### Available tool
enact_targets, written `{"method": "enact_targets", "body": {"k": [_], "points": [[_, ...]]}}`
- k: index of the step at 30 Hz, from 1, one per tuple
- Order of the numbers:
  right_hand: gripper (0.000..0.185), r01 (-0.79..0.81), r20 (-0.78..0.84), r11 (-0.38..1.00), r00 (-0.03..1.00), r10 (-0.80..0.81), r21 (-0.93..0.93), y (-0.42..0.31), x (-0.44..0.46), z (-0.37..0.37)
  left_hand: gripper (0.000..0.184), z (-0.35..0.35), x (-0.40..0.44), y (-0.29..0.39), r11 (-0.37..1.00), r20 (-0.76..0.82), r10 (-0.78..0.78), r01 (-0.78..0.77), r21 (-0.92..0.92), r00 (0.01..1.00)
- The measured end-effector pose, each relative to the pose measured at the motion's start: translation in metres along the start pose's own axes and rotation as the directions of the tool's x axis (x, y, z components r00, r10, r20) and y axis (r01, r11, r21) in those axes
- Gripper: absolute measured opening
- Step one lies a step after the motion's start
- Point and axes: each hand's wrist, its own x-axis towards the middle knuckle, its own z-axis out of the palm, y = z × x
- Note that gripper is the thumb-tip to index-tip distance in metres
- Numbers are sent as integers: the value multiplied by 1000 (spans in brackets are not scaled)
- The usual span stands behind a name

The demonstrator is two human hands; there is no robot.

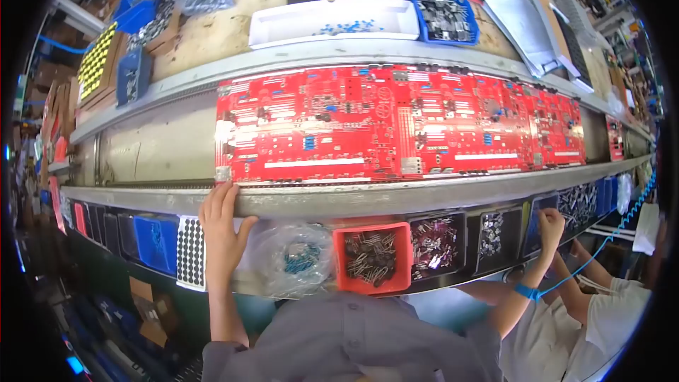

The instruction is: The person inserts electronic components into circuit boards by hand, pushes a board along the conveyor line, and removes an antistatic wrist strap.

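Now, the right hand [550,230] has its fingers curled in over the dark bin [536,232] near the right end of the near rail [368,198]; whether anything is pinched there, I cannot tell. A blue wrist strap [527,291] with a coiled cord circles that wrist. The left hand [223,223] is unclenched, its fingertips on the near rail at the near left corner of the red circuit boards [332,127]. These lie flat in a row between the near and far rails. Between the hands, below the near rail, sit a clear plastic bag [281,246] and a red bin [396,263] of leaded components.
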Motion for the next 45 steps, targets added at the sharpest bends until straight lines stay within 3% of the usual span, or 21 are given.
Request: {"method": "enact_targets", "body": {"k": [2,3,5,9,12,16,20,22,26,30,37,39,45], "points": [[10,-127,75,986,990,119,109,16,1,-2,61,0,0,-2,1000,-10,15,-15,6,1000],[10,-117,82,987,991,108,108,28,2,-1,61,-1,1,-3,1000,-13,2,-2,7,1000],[9,70,-19,997,997,-69,42,45,1,1,59,-6,2,-4,1000,24,24,-24,-6,999],[5,-77,-36,993,996,81,86,8,-11,-15,51,-16,10,-6,999,65,22,-21,-25,998],[3,-16,-85,995,996,24,98,0,-9,-24,47,-17,14,-11,998,85,24,-19,-54,996],[6,115,-110,984,989,-100,138,-59,0,-37,45,-19,18,-15,997,91,50,-43,-69,995],[12,242,-108,954,968,-226,177,-168,6,-21,41,-19,20,-17,993,66,37,-29,-114,997],[17,311,-35,943,950,-309,117,-215,8,-5,40,-20,20,-18,991,63,32,-24,-131,998],[16,608,79,784,782,-619,123,-295,15,39,40,-19,19,-19,987,39,34,-27,-157,999],[13,702,124,668,661,-741,247,-346,27,90,41,-18,19,-21,983,41,24,-16,-184,999],[11,753,166,578,556,-815,315,-402,52,159,40,-17,20,-23,984,31,35,-29,-177,999],[10,850,129,469,451,-883,240,-409,59,172,39,-17,21,-23,984,27,34,-29,-177,999],[8,872,206,462,428,-880,161,-413,68,190,39,-18,22,-22,983,27,23,-17,-183,999]]}}
